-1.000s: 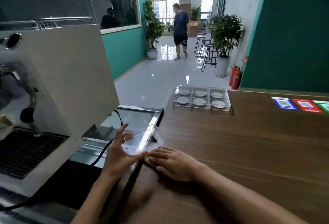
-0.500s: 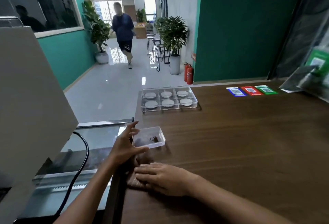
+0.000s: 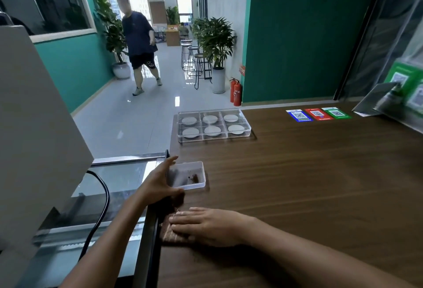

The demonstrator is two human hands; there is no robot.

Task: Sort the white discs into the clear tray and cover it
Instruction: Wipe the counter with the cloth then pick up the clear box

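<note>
The clear tray (image 3: pixel 180 135) stands far up the wooden counter, its compartments in two rows of three. Each compartment holds one white disc (image 3: pixel 212 130). Whether a lid lies on the tray I cannot tell. Both hands are well short of it. My left hand (image 3: pixel 160 182) grips the left end of a small clear box (image 3: pixel 194 187) that lies flat on the counter with brown crumbs inside. My right hand (image 3: pixel 206 226) lies palm down, fingers together, on a brown pad (image 3: pixel 167 232) at the counter's near left edge.
A large white machine (image 3: pixel 39 138) with a black cable (image 3: pixel 100 207) stands left of the wooden counter (image 3: pixel 309 184), beside a glass-topped ledge (image 3: pixel 119 175). Blue, red and green code stickers (image 3: pixel 318 114) lie far right. A person (image 3: pixel 139 42) walks in the hallway beyond.
The small clear box, earlier tilted up in my left hand at the counter's edge, now lies flat on the counter. The view has swung right. The person in the hallway has come closer.
</note>
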